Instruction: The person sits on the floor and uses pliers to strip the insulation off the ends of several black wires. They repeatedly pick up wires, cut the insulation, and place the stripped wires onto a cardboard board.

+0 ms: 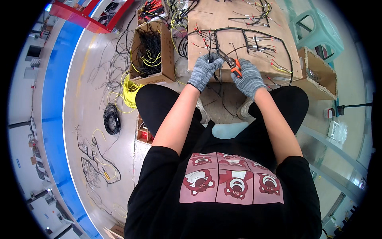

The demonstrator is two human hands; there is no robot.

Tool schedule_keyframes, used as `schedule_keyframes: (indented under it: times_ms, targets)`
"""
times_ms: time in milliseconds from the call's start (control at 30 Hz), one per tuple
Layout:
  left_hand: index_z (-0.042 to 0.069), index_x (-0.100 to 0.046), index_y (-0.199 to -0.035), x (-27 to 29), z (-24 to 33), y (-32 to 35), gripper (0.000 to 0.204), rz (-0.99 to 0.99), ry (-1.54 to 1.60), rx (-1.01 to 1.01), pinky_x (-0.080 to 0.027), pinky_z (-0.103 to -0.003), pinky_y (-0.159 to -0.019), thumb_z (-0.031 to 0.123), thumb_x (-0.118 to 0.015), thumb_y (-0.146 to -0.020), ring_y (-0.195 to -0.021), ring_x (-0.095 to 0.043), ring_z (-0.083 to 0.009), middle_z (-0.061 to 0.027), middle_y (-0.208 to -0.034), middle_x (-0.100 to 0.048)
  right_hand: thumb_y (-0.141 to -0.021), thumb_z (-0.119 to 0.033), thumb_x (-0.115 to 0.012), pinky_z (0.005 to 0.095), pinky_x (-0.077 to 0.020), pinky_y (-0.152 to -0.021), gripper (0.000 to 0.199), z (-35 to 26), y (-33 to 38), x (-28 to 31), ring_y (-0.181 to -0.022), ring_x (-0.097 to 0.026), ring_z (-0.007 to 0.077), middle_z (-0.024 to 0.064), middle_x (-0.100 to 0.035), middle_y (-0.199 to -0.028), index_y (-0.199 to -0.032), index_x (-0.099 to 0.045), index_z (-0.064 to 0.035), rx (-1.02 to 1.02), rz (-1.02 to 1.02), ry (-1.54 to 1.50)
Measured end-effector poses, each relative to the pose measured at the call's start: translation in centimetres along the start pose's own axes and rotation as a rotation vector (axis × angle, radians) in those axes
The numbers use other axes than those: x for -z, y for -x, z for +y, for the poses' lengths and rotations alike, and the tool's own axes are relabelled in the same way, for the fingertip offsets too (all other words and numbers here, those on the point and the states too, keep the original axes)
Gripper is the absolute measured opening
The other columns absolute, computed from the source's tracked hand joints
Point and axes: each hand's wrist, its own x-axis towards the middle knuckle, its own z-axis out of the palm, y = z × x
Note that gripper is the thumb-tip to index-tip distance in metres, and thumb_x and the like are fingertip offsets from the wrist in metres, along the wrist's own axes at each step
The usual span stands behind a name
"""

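Both my hands wear grey knitted gloves and work at the near edge of a wooden board [201, 51]. My right hand [249, 79] is closed round the orange handles of a pair of pliers [236, 71], whose dark metal jaws point up and left toward my other hand. My left hand [204, 71] pinches black wire at the near end of a wire harness [230, 28]. The harness lies on the board as a black taped trunk, with thin branches ending in red tips and white tags. The gloves partly hide what the jaws touch.
Left of the board stands a cardboard box [164, 53] full of black wire. Coils of yellow cable [130, 91] and black cable [112, 119] lie on the floor. To the right are another cardboard box [318, 85] and a pale green plastic stool [324, 34].
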Motion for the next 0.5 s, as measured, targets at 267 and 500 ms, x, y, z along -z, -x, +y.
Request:
schedule_keyframes:
  times_ms: [267, 500]
  targets:
    - [0.004, -0.064, -0.087, 0.1, -1.6, -0.8, 0.015, -0.040, -0.114, -0.034, -0.037, -0.022, -0.052, 0.016, -0.068, -0.079, -0.059, -0.042, -0.0054, 0.0051, -0.069, -0.055, -0.076, -0.023, -0.061, 0.0427, -0.0446, -0.081, 0.041, 0.4, 0.5, -2.2, -0.091, -0.055, 0.0379, 0.0237, -0.056, -0.096, -0.106, -0.048, 0.0021, -0.012, 0.030, -0.119]
    - [0.002, -0.063, -0.089, 0.8, -2.4, -0.5, 0.016, -0.088, -0.105, 0.031, -0.045, -0.023, -0.061, 0.015, -0.067, -0.080, -0.064, -0.051, -0.0077, 0.0002, -0.075, -0.061, -0.078, -0.020, -0.056, 0.0437, -0.0471, -0.069, 0.033, 0.9, 2.2, -4.8, -0.080, -0.059, 0.0397, 0.0250, -0.059, -0.083, -0.103, -0.048, 0.0003, -0.098, 0.031, -0.217]
